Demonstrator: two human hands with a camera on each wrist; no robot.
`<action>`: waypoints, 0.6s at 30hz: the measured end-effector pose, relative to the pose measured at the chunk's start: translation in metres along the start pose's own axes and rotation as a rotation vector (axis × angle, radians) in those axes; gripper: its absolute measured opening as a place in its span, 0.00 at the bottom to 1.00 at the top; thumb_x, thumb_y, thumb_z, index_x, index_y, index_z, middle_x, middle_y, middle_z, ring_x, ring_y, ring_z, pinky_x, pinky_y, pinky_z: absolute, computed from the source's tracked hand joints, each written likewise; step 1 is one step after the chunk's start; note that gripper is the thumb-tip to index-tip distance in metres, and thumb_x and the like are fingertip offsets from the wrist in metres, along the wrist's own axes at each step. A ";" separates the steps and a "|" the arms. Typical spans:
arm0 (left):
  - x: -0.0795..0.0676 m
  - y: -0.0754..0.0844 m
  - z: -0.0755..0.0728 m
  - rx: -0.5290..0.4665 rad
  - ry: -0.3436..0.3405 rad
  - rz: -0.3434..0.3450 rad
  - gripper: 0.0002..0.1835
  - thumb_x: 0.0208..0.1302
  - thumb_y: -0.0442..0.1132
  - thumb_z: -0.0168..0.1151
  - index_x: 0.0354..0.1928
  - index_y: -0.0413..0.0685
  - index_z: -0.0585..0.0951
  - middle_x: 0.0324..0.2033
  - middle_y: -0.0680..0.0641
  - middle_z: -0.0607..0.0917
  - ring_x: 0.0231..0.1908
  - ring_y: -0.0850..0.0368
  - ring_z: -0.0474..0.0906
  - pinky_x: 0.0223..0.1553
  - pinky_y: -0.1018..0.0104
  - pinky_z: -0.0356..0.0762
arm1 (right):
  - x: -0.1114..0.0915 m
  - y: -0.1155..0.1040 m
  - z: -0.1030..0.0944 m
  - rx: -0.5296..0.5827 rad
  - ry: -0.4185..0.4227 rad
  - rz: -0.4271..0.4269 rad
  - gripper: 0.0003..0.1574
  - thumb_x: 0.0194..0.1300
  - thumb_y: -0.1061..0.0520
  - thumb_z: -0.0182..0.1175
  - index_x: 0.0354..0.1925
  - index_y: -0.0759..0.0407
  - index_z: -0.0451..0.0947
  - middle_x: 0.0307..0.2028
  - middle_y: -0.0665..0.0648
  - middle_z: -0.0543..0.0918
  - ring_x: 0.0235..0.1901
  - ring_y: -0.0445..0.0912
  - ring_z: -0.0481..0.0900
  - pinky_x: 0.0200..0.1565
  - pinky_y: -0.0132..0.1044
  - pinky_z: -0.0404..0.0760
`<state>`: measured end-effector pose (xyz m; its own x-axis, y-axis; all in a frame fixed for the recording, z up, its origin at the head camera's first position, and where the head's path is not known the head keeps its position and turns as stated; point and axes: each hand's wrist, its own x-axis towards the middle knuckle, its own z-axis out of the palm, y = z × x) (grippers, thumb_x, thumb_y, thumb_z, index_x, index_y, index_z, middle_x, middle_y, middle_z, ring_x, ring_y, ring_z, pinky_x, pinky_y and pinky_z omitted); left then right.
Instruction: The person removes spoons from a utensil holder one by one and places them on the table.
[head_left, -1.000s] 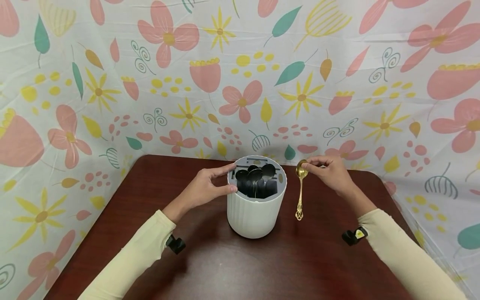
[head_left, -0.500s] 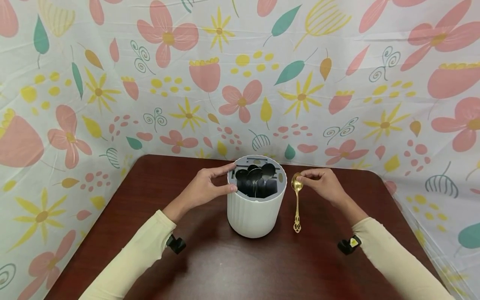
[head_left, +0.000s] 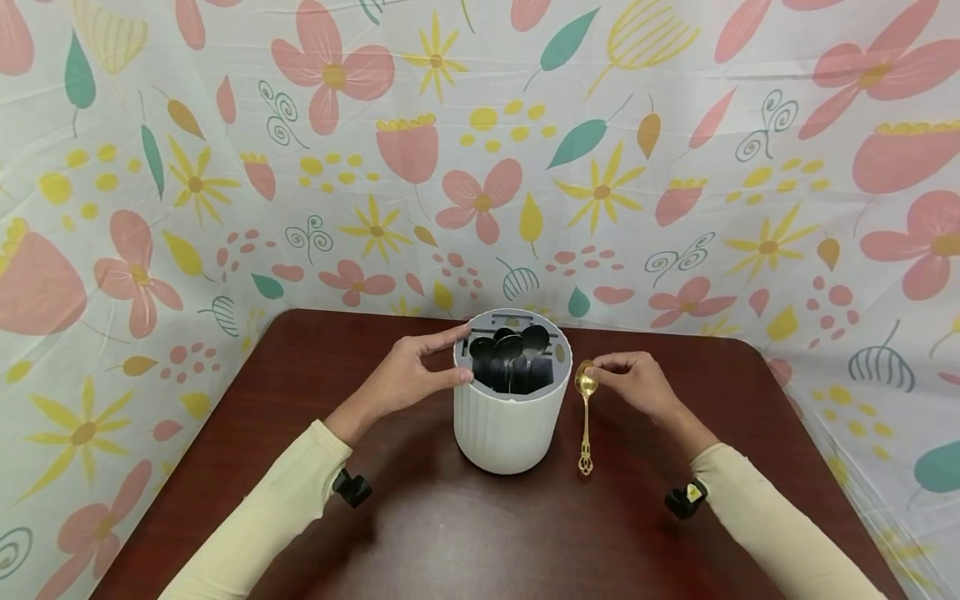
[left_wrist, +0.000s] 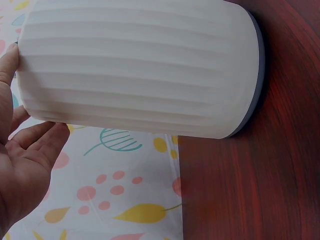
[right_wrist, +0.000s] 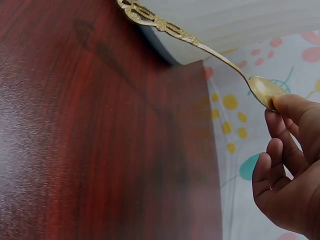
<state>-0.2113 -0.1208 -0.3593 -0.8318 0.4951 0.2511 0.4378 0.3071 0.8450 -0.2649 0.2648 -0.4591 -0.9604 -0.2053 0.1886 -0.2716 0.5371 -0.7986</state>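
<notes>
In the head view a white ribbed utensil holder [head_left: 508,433] stands upright on the table. Several black spoons [head_left: 507,346] show in its grey slotted top. My left hand [head_left: 411,367] holds the holder at its left rim, thumb on the near side and fingers farther back; the left wrist view shows those fingertips against the ribbed wall [left_wrist: 135,70]. Just right of the holder, my right hand [head_left: 637,382] pinches a gold spoon [head_left: 586,425] by its bowl between thumb and index finger. Its ornate openwork handle [right_wrist: 160,24] points down, and a shadow falls on the table apart from it.
The dark reddish-brown table [head_left: 465,542] reaches back to a floral-printed cloth [head_left: 480,125] that hangs behind it and along both sides. A small black camera [head_left: 684,500] sits at the right cuff, another one [head_left: 352,487] at the left.
My right hand has moved left and toward me with the gold spoon, bringing it lower in the view and closer to the holder. My left hand has stayed at the rim.
</notes>
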 end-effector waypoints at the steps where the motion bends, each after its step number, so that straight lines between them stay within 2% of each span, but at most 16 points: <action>1: 0.000 0.000 0.000 0.002 0.000 0.000 0.35 0.58 0.45 0.69 0.67 0.49 0.70 0.64 0.50 0.73 0.66 0.58 0.64 0.63 0.47 0.64 | 0.000 0.005 0.002 -0.008 0.006 0.008 0.13 0.59 0.46 0.68 0.36 0.52 0.88 0.31 0.53 0.86 0.28 0.43 0.76 0.29 0.33 0.76; 8: 0.000 0.001 0.000 0.004 0.000 -0.006 0.35 0.58 0.45 0.69 0.67 0.48 0.70 0.64 0.49 0.73 0.66 0.57 0.64 0.63 0.48 0.64 | -0.003 0.015 0.007 -0.052 0.006 0.028 0.12 0.58 0.41 0.67 0.35 0.46 0.87 0.31 0.49 0.86 0.28 0.45 0.76 0.29 0.35 0.76; 15: 0.000 0.002 -0.001 0.005 -0.004 -0.010 0.34 0.59 0.44 0.69 0.67 0.48 0.70 0.64 0.49 0.73 0.66 0.57 0.64 0.64 0.47 0.64 | -0.005 0.022 0.011 -0.049 -0.013 0.029 0.10 0.58 0.45 0.68 0.35 0.48 0.87 0.29 0.50 0.84 0.26 0.45 0.74 0.27 0.34 0.74; 18: 0.001 -0.003 0.000 0.002 -0.003 -0.006 0.34 0.59 0.45 0.69 0.67 0.50 0.70 0.64 0.51 0.73 0.66 0.59 0.64 0.64 0.49 0.64 | -0.004 0.025 0.013 -0.065 -0.011 0.024 0.11 0.58 0.44 0.68 0.35 0.48 0.87 0.28 0.51 0.84 0.25 0.45 0.74 0.26 0.34 0.74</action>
<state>-0.2130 -0.1212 -0.3614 -0.8334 0.4957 0.2442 0.4334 0.3123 0.8454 -0.2665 0.2681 -0.4872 -0.9659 -0.2010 0.1635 -0.2529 0.5940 -0.7637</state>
